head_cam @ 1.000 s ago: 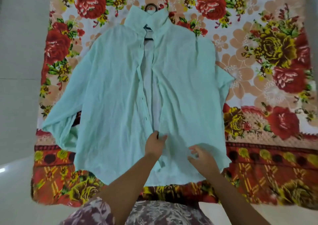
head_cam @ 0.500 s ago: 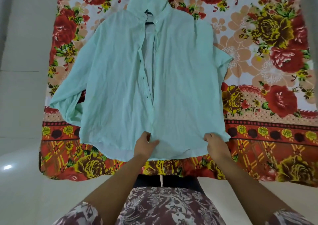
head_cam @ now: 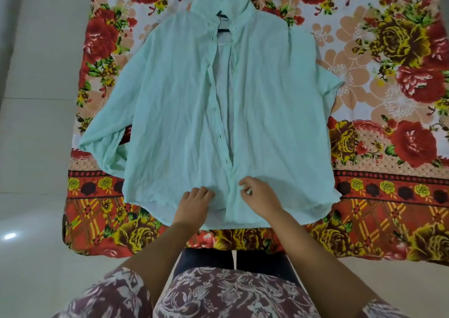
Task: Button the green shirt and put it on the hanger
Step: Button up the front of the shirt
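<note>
Hands [head_cam: 194,202] [head_cam: 258,197] rest on the green shirt's [head_cam: 279,123] unbuttoned lower edge.

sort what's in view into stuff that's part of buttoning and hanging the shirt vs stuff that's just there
Part of the job:
- green shirt, front unbuttoned, lying flat
- hanger, already inside the collar, hook showing above it
- left hand and right hand, at the bottom of the front opening

Just there:
- floral cloth under the shirt
- pale tiled floor

Both forearms reach forward, the left hand [head_cam: 194,202] with fingers curled under, the right hand [head_cam: 261,197] loosely pinching, close together.
</note>
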